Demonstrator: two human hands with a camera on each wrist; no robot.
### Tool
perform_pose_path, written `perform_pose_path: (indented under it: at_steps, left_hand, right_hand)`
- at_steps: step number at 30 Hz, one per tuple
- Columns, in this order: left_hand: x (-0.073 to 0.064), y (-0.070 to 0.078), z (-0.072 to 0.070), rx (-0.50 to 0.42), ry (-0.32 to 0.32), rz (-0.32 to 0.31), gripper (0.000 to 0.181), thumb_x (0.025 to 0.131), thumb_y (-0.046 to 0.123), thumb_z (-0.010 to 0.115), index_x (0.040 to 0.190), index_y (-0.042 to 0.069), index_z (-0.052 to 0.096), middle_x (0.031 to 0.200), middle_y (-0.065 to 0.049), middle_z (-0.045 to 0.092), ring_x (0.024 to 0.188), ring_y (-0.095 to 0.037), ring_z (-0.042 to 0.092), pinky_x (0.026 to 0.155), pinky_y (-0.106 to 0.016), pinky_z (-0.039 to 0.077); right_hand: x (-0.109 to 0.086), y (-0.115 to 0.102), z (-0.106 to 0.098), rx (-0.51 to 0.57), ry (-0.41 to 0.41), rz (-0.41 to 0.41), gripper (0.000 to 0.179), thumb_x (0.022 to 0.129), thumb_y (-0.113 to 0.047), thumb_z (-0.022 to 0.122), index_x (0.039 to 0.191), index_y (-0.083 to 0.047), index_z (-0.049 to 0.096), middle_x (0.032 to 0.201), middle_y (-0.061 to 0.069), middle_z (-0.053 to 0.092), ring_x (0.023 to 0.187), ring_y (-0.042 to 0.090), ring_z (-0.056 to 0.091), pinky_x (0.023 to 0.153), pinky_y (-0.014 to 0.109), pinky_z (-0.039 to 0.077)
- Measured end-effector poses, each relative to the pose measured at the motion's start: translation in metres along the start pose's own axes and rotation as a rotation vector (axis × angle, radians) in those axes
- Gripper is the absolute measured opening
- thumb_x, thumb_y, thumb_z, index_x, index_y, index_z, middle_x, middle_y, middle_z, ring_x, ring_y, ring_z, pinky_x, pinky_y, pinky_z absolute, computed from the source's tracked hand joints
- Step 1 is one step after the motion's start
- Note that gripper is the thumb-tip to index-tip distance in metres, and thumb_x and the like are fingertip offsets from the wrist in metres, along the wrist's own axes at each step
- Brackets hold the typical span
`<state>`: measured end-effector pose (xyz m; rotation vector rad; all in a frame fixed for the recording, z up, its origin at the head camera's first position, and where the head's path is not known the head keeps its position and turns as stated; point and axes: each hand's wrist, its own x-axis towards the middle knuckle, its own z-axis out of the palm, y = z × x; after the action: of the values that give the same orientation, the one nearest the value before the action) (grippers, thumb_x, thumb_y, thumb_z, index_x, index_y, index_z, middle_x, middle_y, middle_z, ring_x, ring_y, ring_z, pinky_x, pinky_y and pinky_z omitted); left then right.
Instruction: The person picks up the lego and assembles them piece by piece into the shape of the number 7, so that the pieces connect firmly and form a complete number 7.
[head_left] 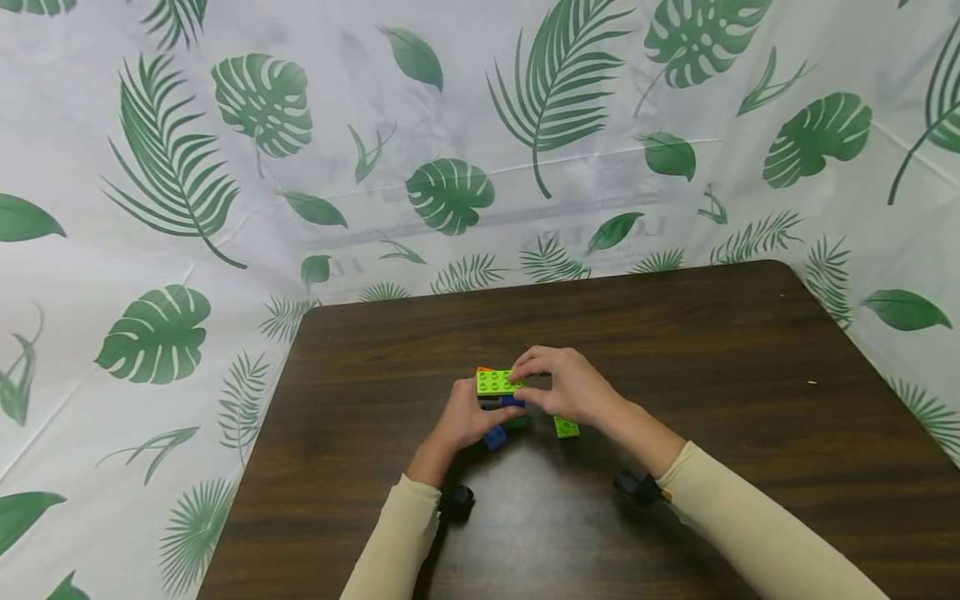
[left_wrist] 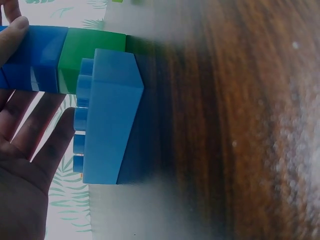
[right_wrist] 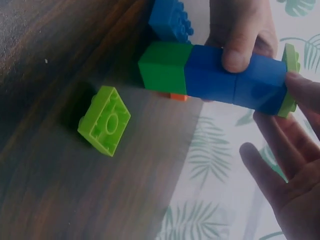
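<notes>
In the right wrist view, a stack of a green block (right_wrist: pixel 165 67) and two dark blue blocks (right_wrist: pixel 210 72) carries a flat lime brick (right_wrist: pixel 289 54) at its top. My left hand (head_left: pixel 463 417) grips the stack, its thumb (right_wrist: pixel 237 57) pressed on the blue part. With thumb and fingertips, my right hand (head_left: pixel 568 387) pinches the right end of the lime brick, whose studs face up. A lighter blue slanted brick (left_wrist: pixel 107 120) stands beside the green base, near the left palm.
A second lime brick (head_left: pixel 566 428) lies on the dark wooden table (head_left: pixel 360 467) right of the stack, its hollow underside showing in the right wrist view. An orange piece (right_wrist: pixel 178 97) shows behind the stack. A leaf-printed sheet (head_left: pixel 360 208) hangs behind the table.
</notes>
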<state>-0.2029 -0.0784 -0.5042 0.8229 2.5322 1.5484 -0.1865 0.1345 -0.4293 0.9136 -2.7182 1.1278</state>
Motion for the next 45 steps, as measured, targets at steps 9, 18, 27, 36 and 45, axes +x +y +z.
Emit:
perform_pose_path:
  at_steps: [9, 18, 27, 36, 45]
  left_hand:
    - [0.000, 0.000, 0.002, -0.015, 0.002, 0.021, 0.037, 0.082, 0.023, 0.082, 0.113, 0.011, 0.069, 0.103, 0.001, 0.070, 0.091, -0.009, 0.067, 0.080, -0.030, 0.055]
    - [0.002, 0.000, 0.001, -0.013, -0.011, 0.052, 0.036, 0.083, 0.027, 0.081, 0.114, 0.012, 0.069, 0.104, 0.001, 0.070, 0.093, -0.016, 0.068, 0.079, -0.040, 0.056]
    - [0.001, 0.000, 0.000, 0.017, -0.019, 0.066, 0.038, 0.084, 0.023, 0.080, 0.118, 0.012, 0.068, 0.107, -0.001, 0.070, 0.098, -0.012, 0.066, 0.083, -0.041, 0.055]
    - [0.000, 0.002, 0.002, 0.034, -0.020, 0.017, 0.041, 0.084, 0.030, 0.080, 0.119, 0.012, 0.068, 0.107, 0.000, 0.071, 0.097, -0.011, 0.067, 0.082, -0.033, 0.055]
    - [-0.008, 0.003, 0.000, 0.053, 0.006, -0.067, 0.046, 0.079, 0.034, 0.083, 0.116, 0.011, 0.068, 0.103, -0.001, 0.071, 0.094, -0.012, 0.066, 0.082, -0.036, 0.055]
  right_hand:
    - [-0.003, 0.000, 0.001, -0.072, 0.030, -0.019, 0.019, 0.083, -0.022, 0.081, 0.102, -0.021, 0.076, 0.108, -0.011, 0.066, 0.092, 0.011, 0.065, 0.079, 0.037, 0.055]
    - [-0.007, -0.002, 0.000, -0.120, 0.062, -0.044, 0.021, 0.083, -0.024, 0.080, 0.104, -0.023, 0.077, 0.107, -0.011, 0.067, 0.089, 0.013, 0.067, 0.072, 0.034, 0.055]
    - [-0.014, 0.003, 0.003, -0.119, 0.071, -0.060, 0.060, 0.083, -0.029, 0.080, 0.139, -0.023, 0.058, 0.113, 0.001, 0.071, 0.087, 0.014, 0.071, 0.054, 0.025, 0.047]
    - [-0.030, 0.022, 0.001, -0.087, 0.059, 0.075, 0.044, 0.096, -0.047, 0.060, 0.130, -0.021, 0.065, 0.108, -0.010, 0.068, 0.089, 0.005, 0.066, 0.075, 0.035, 0.056]
    - [-0.046, 0.045, 0.016, -0.319, -0.179, 0.084, 0.035, 0.088, -0.032, 0.075, 0.118, -0.015, 0.071, 0.112, -0.004, 0.065, 0.095, 0.015, 0.065, 0.076, 0.040, 0.055]
